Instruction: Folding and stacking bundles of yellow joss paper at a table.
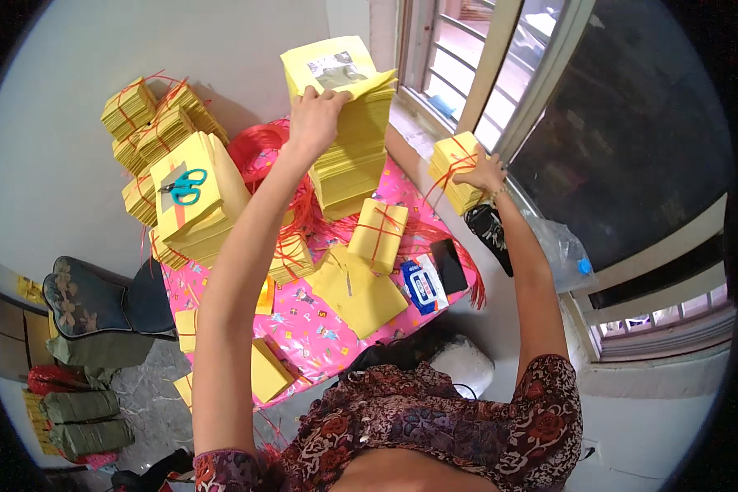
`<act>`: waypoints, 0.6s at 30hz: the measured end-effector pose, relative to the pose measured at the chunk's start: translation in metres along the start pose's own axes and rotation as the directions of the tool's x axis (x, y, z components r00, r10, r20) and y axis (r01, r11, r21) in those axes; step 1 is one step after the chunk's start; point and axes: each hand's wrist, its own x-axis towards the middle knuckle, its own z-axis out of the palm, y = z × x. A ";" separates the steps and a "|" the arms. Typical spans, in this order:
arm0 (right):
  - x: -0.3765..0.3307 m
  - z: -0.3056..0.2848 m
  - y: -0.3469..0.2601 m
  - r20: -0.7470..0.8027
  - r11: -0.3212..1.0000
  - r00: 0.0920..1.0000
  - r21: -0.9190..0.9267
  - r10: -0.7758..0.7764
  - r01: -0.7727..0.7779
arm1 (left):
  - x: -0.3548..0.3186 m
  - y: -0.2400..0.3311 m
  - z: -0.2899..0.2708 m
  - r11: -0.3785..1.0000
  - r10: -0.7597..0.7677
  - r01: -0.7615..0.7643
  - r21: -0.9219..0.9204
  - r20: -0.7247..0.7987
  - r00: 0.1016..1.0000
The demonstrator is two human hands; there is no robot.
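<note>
My left hand [313, 123] grips the near edge of the top yellow paper sheets [369, 84] on a tall stack [348, 168], lifting that edge a little. A grey printed patch shows on the top sheet. At the windowsill, my right hand [485, 174] is closed around a bundle of yellow paper [451, 153] tied with red string. Between my arms, another tied yellow bundle [379, 234] rests on the table beside a flat yellow sheet [354, 291]. Teal-handled scissors [187, 187] lie on a second tall yellow stack [198, 223] to the left.
A pink patterned cloth [303, 332] covers the table. Red string [258, 148] lies in a heap behind my left forearm. Several tied bundles [162, 131] are piled against the wall. A blue-and-white packet [422, 284] and a dark phone [448, 266] lie near the right edge. A chair [90, 297] stands left.
</note>
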 end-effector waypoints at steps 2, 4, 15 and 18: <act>-0.004 -0.011 -0.011 -0.006 1.000 1.000 0.024 0.006 -0.006 | -0.004 -0.002 0.001 1.000 -0.010 0.010 0.013 0.010 1.000; 0.001 -0.025 -0.002 -0.039 0.982 0.997 0.176 0.072 -0.064 | -0.003 0.001 0.002 1.000 -0.003 0.003 0.017 -0.008 1.000; 0.025 -0.234 -0.130 -0.631 0.488 0.683 0.494 -0.369 0.720 | -0.002 0.002 0.012 0.999 0.001 0.000 0.035 -0.022 1.000; -0.007 -0.251 -0.208 -0.649 0.281 0.697 0.637 -0.305 0.717 | -0.008 -0.001 0.009 0.998 0.011 -0.004 0.069 -0.096 0.995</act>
